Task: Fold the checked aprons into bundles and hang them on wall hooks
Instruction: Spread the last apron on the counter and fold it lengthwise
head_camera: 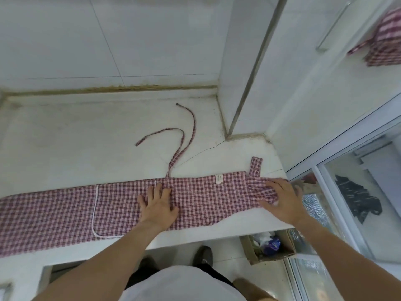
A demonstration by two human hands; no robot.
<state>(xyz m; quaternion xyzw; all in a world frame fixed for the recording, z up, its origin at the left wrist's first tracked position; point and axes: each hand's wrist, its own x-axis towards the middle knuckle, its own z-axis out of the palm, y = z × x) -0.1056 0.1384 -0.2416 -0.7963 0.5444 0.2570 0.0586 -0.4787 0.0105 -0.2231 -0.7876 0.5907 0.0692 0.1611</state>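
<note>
White tiled walls met a pale stone counter [76, 135], and on it a checked apron [65, 211] lay folded lengthwise into a long narrow strip running from the far left edge to the right corner. Its two ties [184, 135] trailed away toward the wall, probably left free so they could later bind the bundle. The left hand [158, 208] lay flat on the middle of the strip, fingers straight and slightly spread, seemingly to pin the layers so the fold would not slip. The right hand [282, 200] pressed the bib end, where the cloth was bunched and turned back under the fingers, which were extended and a little apart, gripping nothing; that looked like the start of folding from that end. Up on the right wall a second checked bundle [384, 42] already hung, though its hook could not be seen.
</note>
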